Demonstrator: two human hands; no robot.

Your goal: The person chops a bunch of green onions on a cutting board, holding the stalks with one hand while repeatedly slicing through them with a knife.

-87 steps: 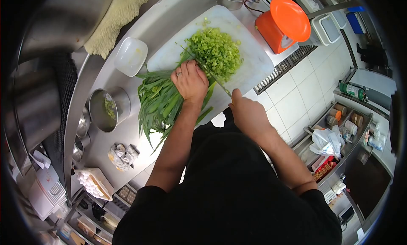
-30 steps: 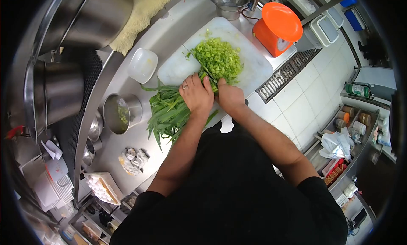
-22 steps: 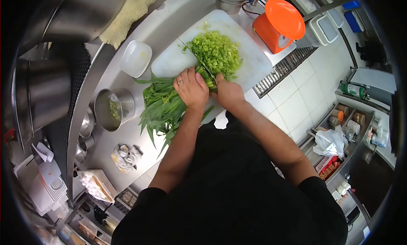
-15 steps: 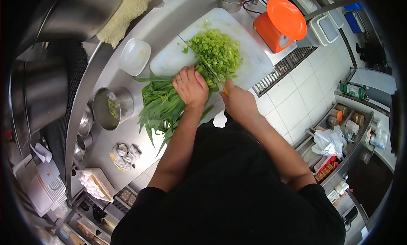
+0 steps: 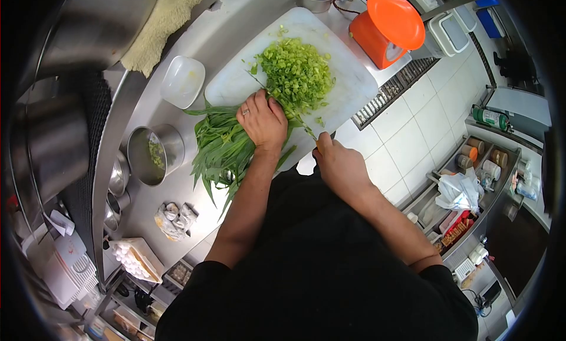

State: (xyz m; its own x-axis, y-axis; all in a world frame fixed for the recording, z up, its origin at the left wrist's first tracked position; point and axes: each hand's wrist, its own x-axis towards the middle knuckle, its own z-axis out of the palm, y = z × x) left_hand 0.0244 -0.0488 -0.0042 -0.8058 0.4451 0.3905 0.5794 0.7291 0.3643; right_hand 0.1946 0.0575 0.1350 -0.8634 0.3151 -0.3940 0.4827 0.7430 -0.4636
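Observation:
My left hand (image 5: 262, 120) presses on a bunch of long green leafy stalks (image 5: 221, 146) at the lower left edge of the white cutting board (image 5: 354, 84). Its fingers are bent together over the stalks. My right hand (image 5: 341, 164) is closed round the handle of a knife (image 5: 306, 127), just off the board's lower edge. The blade slants up and left beside my left fingertips, flecked with green bits. A heap of chopped greens (image 5: 295, 72) lies on the board, touching the far side of the blade.
An orange scale (image 5: 392, 25) stands right of the board. To the left are a white plastic dish (image 5: 183, 82), a metal pot (image 5: 147, 155) with green bits inside, and a crumpled cloth (image 5: 175, 220). A floor drain (image 5: 395, 93) runs beyond the counter edge.
My right hand has moved slightly down and right with the knife, so more of the blade shows near the handle. My left hand stays on the stalks.

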